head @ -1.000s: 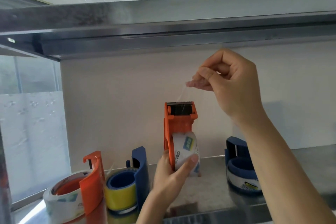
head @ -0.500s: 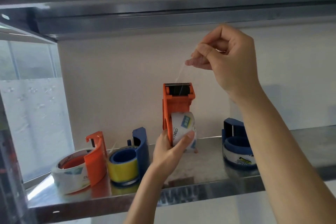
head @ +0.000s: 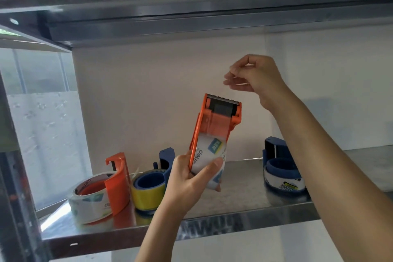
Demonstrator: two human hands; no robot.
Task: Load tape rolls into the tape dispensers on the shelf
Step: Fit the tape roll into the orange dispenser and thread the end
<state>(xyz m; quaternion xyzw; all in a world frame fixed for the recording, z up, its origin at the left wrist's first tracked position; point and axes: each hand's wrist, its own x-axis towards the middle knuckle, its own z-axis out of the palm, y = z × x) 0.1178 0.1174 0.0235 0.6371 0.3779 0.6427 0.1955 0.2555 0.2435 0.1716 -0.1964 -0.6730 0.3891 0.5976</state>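
The left hand [head: 187, 178] grips the orange dispenser [head: 214, 125] round its tape roll [head: 209, 155]. The blade [head: 223, 98] lies just below the right hand [head: 255, 76], whose fingers are curled; whether they pinch anything, I cannot tell. Better to pull straight across the blade.

Bare steel shelf [head: 244, 184] lies open between the blue dispenser holding yellow tape [head: 148, 183] and the blue dispenser at right [head: 280, 169] (the hand-held orange dispenser [head: 214, 127] fronts that gap), while an orange dispenser with clear tape [head: 119, 185] crowds the left end beneath the upper steel shelf [head: 191, 21].
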